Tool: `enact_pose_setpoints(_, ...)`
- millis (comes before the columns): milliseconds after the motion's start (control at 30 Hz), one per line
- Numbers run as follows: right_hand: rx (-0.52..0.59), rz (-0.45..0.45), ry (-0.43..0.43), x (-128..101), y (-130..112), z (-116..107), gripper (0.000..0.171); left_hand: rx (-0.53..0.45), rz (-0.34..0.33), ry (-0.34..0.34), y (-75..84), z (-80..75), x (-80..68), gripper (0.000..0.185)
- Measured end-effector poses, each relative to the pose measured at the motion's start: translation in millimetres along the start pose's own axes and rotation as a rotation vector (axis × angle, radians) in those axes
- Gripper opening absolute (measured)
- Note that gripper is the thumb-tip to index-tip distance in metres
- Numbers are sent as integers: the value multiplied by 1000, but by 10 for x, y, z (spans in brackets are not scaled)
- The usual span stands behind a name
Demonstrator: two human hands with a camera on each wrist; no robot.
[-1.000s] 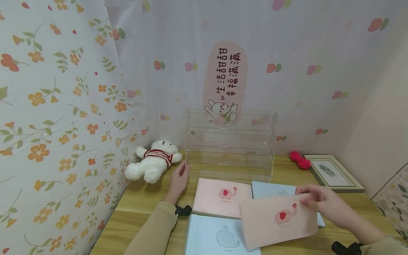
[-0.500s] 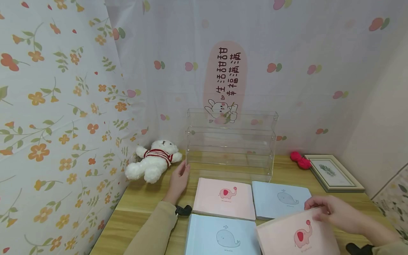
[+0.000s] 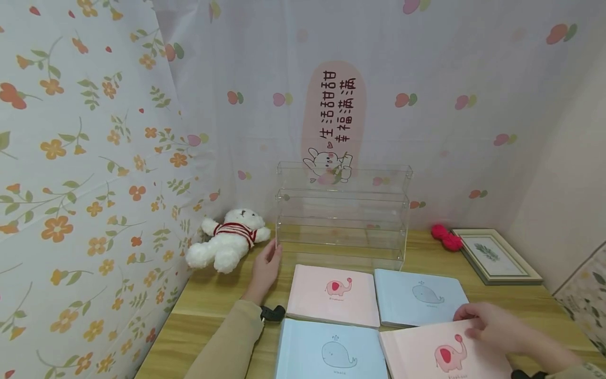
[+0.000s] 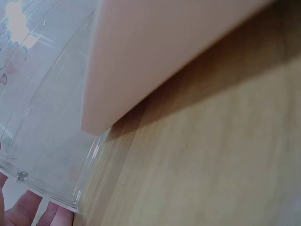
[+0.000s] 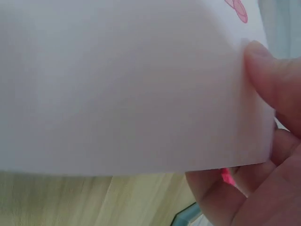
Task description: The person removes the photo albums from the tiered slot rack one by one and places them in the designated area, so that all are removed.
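My right hand (image 3: pixel 494 329) pinches the upper right corner of a pink notebook (image 3: pixel 416 350) with a red-eared elephant drawing. In the right wrist view, the thumb lies on its cover (image 5: pixel 141 94) and the fingers are underneath. My left hand (image 3: pixel 266 268) touches the left side of a clear tiered acrylic rack (image 3: pixel 343 205). The left wrist view has those fingertips (image 4: pixel 28 205) against the rack's side panel. In front of the rack lie another pink elephant notebook (image 3: pixel 312 300) and two blue whale notebooks, one at right (image 3: pixel 397 300) and one nearer me (image 3: pixel 303 352).
A white teddy bear (image 3: pixel 227 247) in a striped top lies left of the rack. At the back right are a red bow-shaped object (image 3: pixel 446 238) and a picture frame (image 3: pixel 497 256). Patterned cloth (image 3: pixel 227 131) covers the wall behind the wooden table (image 3: pixel 189 326).
My right hand has moved right and toward me with the pink notebook, lowering it beside the near blue one. The right blue notebook is uncovered. My left hand stays at the rack.
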State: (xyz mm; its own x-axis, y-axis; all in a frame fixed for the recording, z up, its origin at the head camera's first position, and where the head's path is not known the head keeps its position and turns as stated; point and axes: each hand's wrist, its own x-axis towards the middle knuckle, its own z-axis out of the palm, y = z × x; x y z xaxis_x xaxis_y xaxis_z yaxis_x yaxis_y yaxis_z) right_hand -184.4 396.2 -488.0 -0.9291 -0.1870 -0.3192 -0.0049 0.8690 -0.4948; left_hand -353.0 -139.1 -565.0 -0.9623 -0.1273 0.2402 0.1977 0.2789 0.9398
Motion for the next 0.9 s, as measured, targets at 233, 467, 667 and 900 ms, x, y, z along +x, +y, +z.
enact_pose_setpoints(233,-95,7,15,-22,-7,97,21,2,-15,-3,10,-20,-12,49)
enact_pose_setpoints(467,-90,22,11,-50,-9,115,22,-27,-14,-5,12,-9,-6,48)
enact_pose_setpoints(667,-92,58,-12,-41,-13,127,23,-14,19,-1,-14,-3,8,47)
enact_pose_setpoints(900,-201,-30,44,85,-172,124,21,-15,23,-31,44,-93,5,55)
